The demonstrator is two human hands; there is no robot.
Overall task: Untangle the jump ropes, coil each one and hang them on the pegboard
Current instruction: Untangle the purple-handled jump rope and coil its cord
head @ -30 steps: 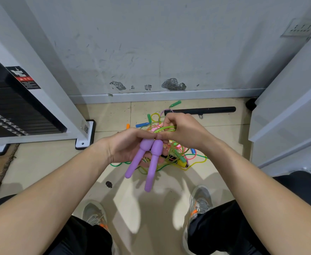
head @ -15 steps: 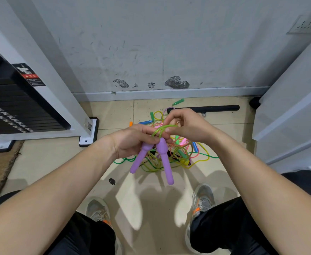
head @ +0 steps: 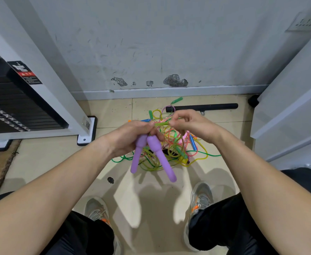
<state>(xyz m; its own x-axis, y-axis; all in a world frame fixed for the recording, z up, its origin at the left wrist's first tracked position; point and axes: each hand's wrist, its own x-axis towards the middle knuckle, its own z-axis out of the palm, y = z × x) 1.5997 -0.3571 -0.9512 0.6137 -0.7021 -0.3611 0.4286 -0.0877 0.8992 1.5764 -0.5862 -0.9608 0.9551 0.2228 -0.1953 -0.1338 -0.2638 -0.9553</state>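
beige floor tiles (head: 46,155) run to a scuffed grey wall (head: 151,43) with chipped dark patches just above the skirting. on the left stands a weight stack (head: 13,107) in a white frame. its warning label (head: 24,73) has a red band and a hand pictogram, but the small print is too fine to read. a square code sticker (head: 87,124) sits low on the frame's foot, also unreadable. a wall socket (head: 305,22) at the far right is cut by the picture's edge and blurred.

the left hand (head: 132,137) is clenched round the tops of two purple handles (head: 162,159), which hang down from it side by side and splay apart at their lower ends. the right hand (head: 191,126) pinches a short run of green rope (head: 161,124) between thumb and forefinger, the other fingers curled. the rope stretches straight across to the left hand, where its end is hidden under the fingers.

below and beyond both hands a tangle of jump ropes (head: 171,150) lies on the floor, green, yellow, pink and orange strands crossing so thickly that single ropes cannot be followed. a green handle (head: 176,100) pokes out on its far side and a blue handle (head: 193,142) on its right. a black bar (head: 206,107) lies along the wall behind. two grey shoes (head: 200,197) with orange marks stand near.
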